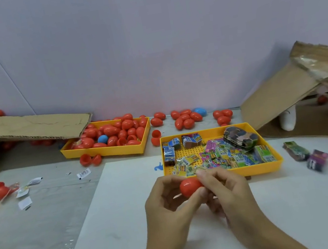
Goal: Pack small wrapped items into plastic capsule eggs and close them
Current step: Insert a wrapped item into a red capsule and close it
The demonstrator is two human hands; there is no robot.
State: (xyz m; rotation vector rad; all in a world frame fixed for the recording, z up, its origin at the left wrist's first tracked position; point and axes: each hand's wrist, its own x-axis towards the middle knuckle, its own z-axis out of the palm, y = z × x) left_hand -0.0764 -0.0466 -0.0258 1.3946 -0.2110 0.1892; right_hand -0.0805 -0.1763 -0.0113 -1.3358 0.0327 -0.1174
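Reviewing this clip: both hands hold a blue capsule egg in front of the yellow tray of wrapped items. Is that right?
Not quite. In the head view the capsule egg held by the left hand and right hand is red, not blue. The rest stands: it is held in front of the yellow tray of wrapped items.

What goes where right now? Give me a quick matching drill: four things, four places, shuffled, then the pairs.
Things:
1. red capsule egg
2. blue egg
3. wrapped packets
4. open red egg halves

Places:
A. in the right-hand yellow tray
B. on the table before the left-hand yellow tray
C. between the left hand and right hand
D. among red eggs in the left-hand yellow tray

Pairs: 1-C, 2-D, 3-A, 4-B
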